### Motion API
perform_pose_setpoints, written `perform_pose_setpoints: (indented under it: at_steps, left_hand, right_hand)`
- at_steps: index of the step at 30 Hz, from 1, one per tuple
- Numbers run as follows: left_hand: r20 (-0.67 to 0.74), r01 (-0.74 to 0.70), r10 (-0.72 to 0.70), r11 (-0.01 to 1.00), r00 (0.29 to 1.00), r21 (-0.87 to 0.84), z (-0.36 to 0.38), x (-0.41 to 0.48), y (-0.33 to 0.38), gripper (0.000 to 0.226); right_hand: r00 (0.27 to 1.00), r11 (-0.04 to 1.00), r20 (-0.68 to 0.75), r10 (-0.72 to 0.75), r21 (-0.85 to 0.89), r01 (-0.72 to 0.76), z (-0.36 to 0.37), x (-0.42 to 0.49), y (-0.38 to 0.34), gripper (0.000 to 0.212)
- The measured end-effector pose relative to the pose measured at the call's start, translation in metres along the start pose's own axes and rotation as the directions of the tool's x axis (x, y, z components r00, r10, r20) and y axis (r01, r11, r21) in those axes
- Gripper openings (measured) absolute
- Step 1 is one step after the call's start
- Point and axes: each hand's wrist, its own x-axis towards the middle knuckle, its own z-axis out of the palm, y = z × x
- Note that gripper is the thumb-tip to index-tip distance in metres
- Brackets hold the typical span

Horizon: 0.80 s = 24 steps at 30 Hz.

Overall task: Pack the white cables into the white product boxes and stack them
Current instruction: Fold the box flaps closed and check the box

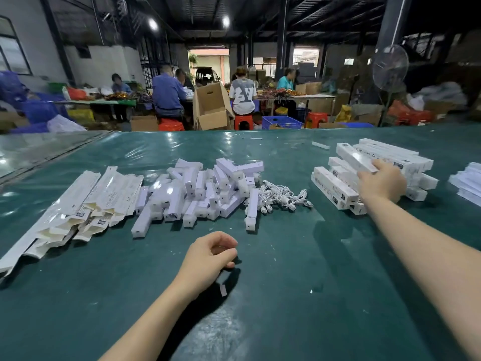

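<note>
The left hand (208, 259) rests loosely curled and empty on the glossy green table (286, 295) in a dim workshop. Flattened product boxes (78, 201) at far left run near-left to far-right. Rightward lie jumbled white trays (200, 194), tangled white cables (281, 196), then stacked boxes (335, 186). The right hand (382, 182) touches the top box (354, 157); its grip is unclear. The print is unreadable.

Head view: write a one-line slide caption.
Right hand rests on the box stack; left hand hangs idle before the cables on the green table.
</note>
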Motion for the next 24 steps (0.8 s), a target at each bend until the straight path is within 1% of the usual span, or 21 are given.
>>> perform_pose_setpoints:
  at_steps: [3,5,9,12,14,15,16,17,18,19,20,21,22,23,24]
  left_hand:
    - [-0.002,-0.008,0.008,1.000,1.000,0.018,0.002,0.000,0.001,0.020]
    - [-0.002,-0.017,0.017,0.999,1.000,0.046,0.003,0.001,0.001,0.021]
    - [-0.002,-0.033,0.033,0.998,0.999,0.062,0.002,0.000,0.001,0.023]
    - [-0.001,-0.036,0.036,0.998,0.999,0.059,0.002,-0.001,0.002,0.023]
    - [-0.001,-0.034,0.034,0.998,0.999,0.045,0.001,-0.001,0.001,0.022]
    - [0.002,-0.037,0.037,0.999,0.999,0.040,0.001,-0.002,0.001,0.021]
    - [0.005,-0.049,0.049,0.998,0.999,0.043,0.000,-0.002,0.001,0.021]
    - [0.000,-0.076,0.076,0.995,0.997,0.063,0.000,-0.003,0.001,0.022]
    - [-0.016,-0.115,0.117,0.987,0.993,0.114,-0.001,-0.003,0.000,0.023]
    - [-0.034,-0.159,0.169,0.967,0.985,0.201,-0.003,-0.004,-0.001,0.025]
    - [-0.044,-0.201,0.226,0.928,0.973,0.314,-0.006,-0.004,-0.002,0.026]
    - [-0.041,-0.233,0.278,0.869,0.960,0.436,-0.009,-0.003,-0.003,0.025]
    - [-0.037,-0.247,0.315,0.806,0.948,0.538,-0.014,-0.002,-0.003,0.023]
    - [-0.056,-0.240,0.342,0.758,0.938,0.606,-0.019,0.001,-0.004,0.022]
    - [-0.105,-0.221,0.369,0.736,0.924,0.640,-0.025,0.005,-0.005,0.021]
  right_hand:
    - [0.992,0.991,0.018,0.126,-0.044,-0.125,0.001,0.009,0.002,0.028]
    - [0.986,0.987,0.042,0.163,-0.019,-0.162,0.004,0.005,0.002,0.028]
    - [0.991,0.990,0.083,0.105,0.087,-0.112,0.018,-0.025,-0.001,0.032]
    - [0.994,0.975,0.103,0.038,0.214,-0.059,0.027,-0.068,-0.004,0.027]
    - [0.986,0.964,0.164,-0.020,0.266,-0.024,0.033,-0.100,-0.002,0.023]
    - [0.972,0.963,0.228,-0.048,0.269,-0.015,0.035,-0.116,-0.001,0.022]
    - [0.944,0.969,0.319,-0.085,0.246,0.004,0.037,-0.130,0.001,0.022]
    - [0.894,0.980,0.425,-0.141,0.185,0.066,0.040,-0.140,0.002,0.023]
    - [0.823,0.977,0.527,-0.211,0.101,0.186,0.041,-0.146,0.004,0.022]
    - [0.743,0.946,0.610,-0.276,0.034,0.323,0.042,-0.149,0.005,0.021]
    - [0.675,0.900,0.661,-0.326,-0.001,0.436,0.041,-0.150,0.006,0.020]
    - [0.633,0.863,0.687,-0.358,-0.014,0.504,0.040,-0.150,0.005,0.020]
    - [0.610,0.844,0.701,-0.371,-0.020,0.536,0.038,-0.149,0.005,0.020]
    - [0.605,0.839,0.704,-0.372,-0.024,0.544,0.037,-0.148,0.005,0.019]
    - [0.607,0.835,0.701,-0.376,-0.028,0.549,0.036,-0.148,0.005,0.019]
